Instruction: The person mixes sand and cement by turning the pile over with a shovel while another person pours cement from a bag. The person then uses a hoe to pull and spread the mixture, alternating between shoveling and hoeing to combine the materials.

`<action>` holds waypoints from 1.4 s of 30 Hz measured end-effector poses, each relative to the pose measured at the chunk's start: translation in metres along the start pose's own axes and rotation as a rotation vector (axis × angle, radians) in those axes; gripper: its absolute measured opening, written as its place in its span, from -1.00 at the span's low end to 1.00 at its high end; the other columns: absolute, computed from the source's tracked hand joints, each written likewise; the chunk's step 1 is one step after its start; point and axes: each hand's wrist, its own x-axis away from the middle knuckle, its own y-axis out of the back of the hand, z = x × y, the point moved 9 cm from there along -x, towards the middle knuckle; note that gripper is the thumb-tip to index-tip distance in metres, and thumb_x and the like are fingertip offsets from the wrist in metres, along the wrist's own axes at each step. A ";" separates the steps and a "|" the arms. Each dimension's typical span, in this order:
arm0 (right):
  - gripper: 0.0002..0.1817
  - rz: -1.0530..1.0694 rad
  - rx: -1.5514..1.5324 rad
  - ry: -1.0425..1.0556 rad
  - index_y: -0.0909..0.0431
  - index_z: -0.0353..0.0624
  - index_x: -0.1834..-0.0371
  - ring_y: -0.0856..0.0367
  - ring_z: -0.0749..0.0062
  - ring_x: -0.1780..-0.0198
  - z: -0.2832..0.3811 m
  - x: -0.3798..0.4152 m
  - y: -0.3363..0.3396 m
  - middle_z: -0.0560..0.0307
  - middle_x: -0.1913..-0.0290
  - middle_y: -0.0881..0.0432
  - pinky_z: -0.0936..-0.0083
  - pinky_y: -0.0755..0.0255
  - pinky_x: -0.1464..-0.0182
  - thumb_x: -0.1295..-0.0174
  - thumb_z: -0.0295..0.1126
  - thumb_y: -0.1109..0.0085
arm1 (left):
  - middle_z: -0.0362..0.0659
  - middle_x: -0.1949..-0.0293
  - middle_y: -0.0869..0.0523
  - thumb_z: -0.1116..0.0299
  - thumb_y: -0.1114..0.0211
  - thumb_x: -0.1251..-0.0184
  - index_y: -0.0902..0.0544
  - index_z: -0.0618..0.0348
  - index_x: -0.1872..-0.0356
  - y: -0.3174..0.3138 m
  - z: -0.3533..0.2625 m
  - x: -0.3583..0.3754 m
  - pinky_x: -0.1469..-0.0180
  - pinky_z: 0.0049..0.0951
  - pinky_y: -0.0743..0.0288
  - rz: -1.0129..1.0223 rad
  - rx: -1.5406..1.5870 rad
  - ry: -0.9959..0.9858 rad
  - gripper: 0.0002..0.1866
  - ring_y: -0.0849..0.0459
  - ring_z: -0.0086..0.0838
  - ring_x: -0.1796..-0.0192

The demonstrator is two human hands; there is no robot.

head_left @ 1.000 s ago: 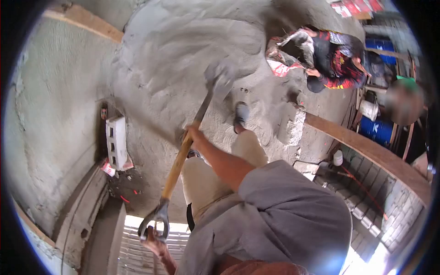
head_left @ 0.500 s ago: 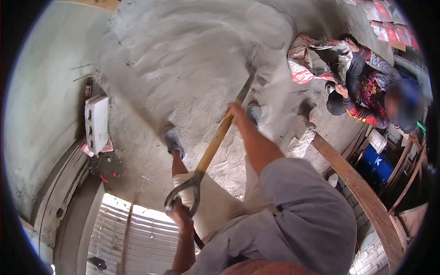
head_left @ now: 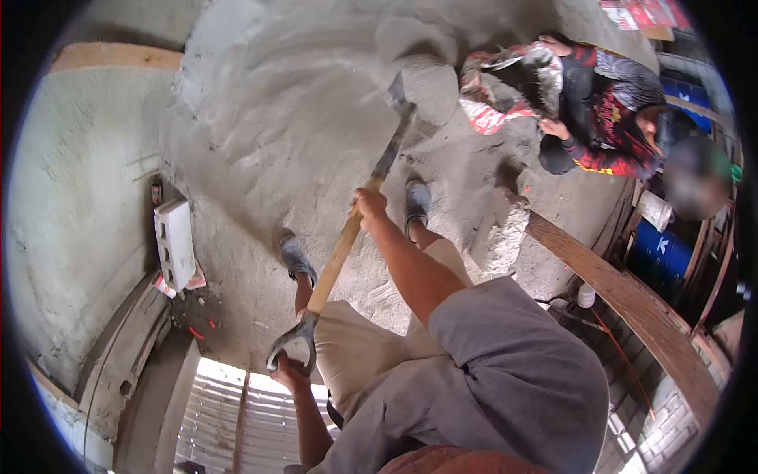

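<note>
A long shovel (head_left: 339, 257) with a wooden shaft slants up across the view. My left hand (head_left: 290, 373) is wrapped round its dark D-shaped handle, in front of my left thigh. Farther up, my right hand (head_left: 369, 207) is closed on the wooden shaft, below the metal socket. The shovel's blade (head_left: 397, 91) is at the grey powdery material (head_left: 268, 118) spread over the floor, beside a smooth low mound. My shoes stand in the same material, one on each side of the shaft.
A crouching person (head_left: 612, 110) at the right holds an open red-and-white sack (head_left: 482, 110) near the blade. A hollow block (head_left: 175, 243) stands by the left wall. Blue drums (head_left: 659, 253) and a wooden plank (head_left: 624, 304) are at the right.
The blade shows more plainly now, and both hands have shifted left in the view with the shovel. The view has turned somewhat, and the sack and person appear farther left.
</note>
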 end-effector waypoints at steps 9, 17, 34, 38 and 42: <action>-0.88 0.159 -0.213 0.127 -0.43 -0.14 0.41 -0.46 0.37 0.56 0.112 0.159 -0.014 0.17 0.51 -0.43 0.35 -0.40 0.52 -0.03 -0.46 -0.19 | -0.22 0.72 -0.44 0.34 -0.31 -0.04 -0.51 0.23 0.45 0.042 -0.094 0.052 0.64 -0.51 -0.28 0.148 0.080 -0.286 -0.81 -0.40 -0.53 0.72; -0.82 0.402 -0.431 0.295 -0.34 -0.05 0.44 -0.41 0.37 0.59 0.268 0.144 0.019 0.19 0.60 -0.38 0.33 -0.40 0.47 -0.13 -0.29 -0.14 | -0.13 0.56 -0.56 0.24 -0.30 -0.09 -0.53 0.24 0.38 -0.083 -0.236 0.177 0.55 -0.40 -0.36 0.326 -0.148 -1.178 -0.74 -0.54 -0.41 0.56; -0.86 0.291 -0.183 0.144 -0.42 -0.12 0.40 -0.52 0.23 0.54 0.015 0.147 -0.106 0.09 0.56 -0.47 0.28 -0.48 0.44 -0.10 -0.34 -0.15 | -0.23 0.51 -0.55 0.32 -0.29 -0.09 -0.54 0.25 0.31 0.078 -0.227 0.001 0.57 -0.60 -0.33 0.310 -0.019 -0.555 -0.77 -0.49 -0.59 0.54; -0.88 0.346 -0.078 0.033 -0.45 -0.16 0.45 -0.52 0.26 0.52 -0.112 0.132 -0.180 0.09 0.54 -0.48 0.27 -0.49 0.43 -0.07 -0.40 -0.18 | -0.24 0.53 -0.55 0.31 -0.25 -0.12 -0.58 0.24 0.35 0.163 -0.208 -0.051 0.60 -0.60 -0.29 0.053 -0.091 -0.405 -0.80 -0.47 -0.60 0.55; -0.90 0.279 -0.043 -0.266 -0.45 -0.19 0.42 -0.51 0.24 0.48 -0.134 0.118 -0.246 0.07 0.52 -0.47 0.24 -0.49 0.42 -0.07 -0.46 -0.18 | -0.25 0.56 -0.49 0.35 -0.25 -0.07 -0.58 0.28 0.40 0.152 -0.228 -0.042 0.64 -0.57 -0.17 -0.122 -0.079 -0.441 -0.82 -0.40 -0.59 0.62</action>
